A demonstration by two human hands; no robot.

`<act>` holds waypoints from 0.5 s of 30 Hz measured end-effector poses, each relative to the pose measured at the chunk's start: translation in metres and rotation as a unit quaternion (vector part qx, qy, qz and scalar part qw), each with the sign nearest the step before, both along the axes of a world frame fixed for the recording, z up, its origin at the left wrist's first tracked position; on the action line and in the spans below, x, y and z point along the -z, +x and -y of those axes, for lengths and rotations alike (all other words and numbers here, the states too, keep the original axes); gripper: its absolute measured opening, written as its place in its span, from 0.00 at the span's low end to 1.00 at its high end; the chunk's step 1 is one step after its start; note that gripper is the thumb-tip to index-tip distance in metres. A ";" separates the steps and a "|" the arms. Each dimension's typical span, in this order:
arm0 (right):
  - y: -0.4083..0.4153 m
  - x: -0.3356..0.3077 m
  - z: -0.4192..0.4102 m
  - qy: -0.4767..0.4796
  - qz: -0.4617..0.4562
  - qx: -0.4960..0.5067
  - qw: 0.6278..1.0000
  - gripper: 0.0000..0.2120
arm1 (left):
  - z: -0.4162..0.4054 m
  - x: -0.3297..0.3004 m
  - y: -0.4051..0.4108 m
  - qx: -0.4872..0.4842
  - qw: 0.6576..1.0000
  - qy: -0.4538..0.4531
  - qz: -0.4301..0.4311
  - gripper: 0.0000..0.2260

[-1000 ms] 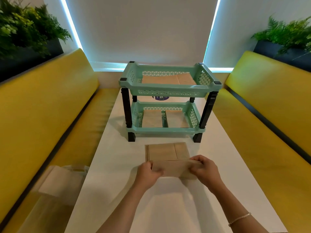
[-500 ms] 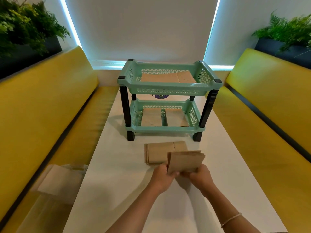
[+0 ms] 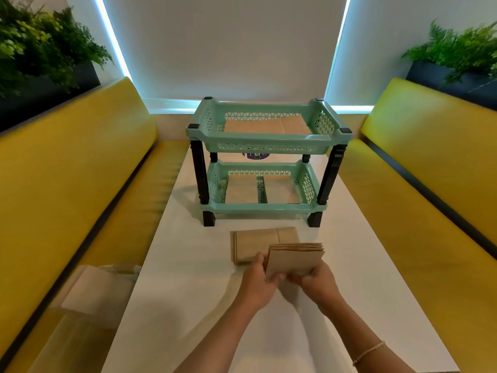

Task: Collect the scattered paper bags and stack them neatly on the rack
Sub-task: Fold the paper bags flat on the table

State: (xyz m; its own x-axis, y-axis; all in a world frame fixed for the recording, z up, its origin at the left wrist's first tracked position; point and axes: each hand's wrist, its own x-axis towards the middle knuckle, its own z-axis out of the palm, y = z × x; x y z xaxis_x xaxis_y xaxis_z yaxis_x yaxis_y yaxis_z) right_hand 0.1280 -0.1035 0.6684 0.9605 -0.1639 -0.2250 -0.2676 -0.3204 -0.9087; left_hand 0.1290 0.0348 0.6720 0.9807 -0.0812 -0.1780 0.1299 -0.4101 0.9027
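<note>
A small stack of folded brown paper bags (image 3: 295, 258) stands tilted on its lower edge above the white table (image 3: 188, 265). My left hand (image 3: 259, 279) grips its lower left corner and my right hand (image 3: 317, 285) grips its lower right side. Behind it another pile of flat brown bags (image 3: 255, 244) lies on the table. The mint-green two-tier rack (image 3: 265, 162) stands farther back; brown bags lie flat in its top tray (image 3: 269, 126) and in its bottom tray (image 3: 258, 188).
Yellow benches run along the left (image 3: 67, 170) and right (image 3: 430, 170) sides of the table. A pale bag (image 3: 94, 289) sits on the left bench seat near the table edge. Potted plants stand behind both bench backs.
The bag stack lay flat under both hands a second ago; both hands then lifted it upright and moved closer together at its lower edge. It sits slightly squarer than half a second ago.
</note>
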 end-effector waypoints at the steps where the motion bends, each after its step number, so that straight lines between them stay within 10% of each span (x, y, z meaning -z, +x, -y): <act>1: -0.001 -0.001 0.000 -0.002 -0.002 -0.001 1.000 0.23 | 0.000 -0.002 0.000 -0.002 1.000 -0.001 -0.002 0.19; 15: 0.010 -0.032 -0.009 -0.155 0.011 0.015 0.988 0.16 | 0.014 -0.013 0.013 -0.072 0.990 0.118 0.023 0.10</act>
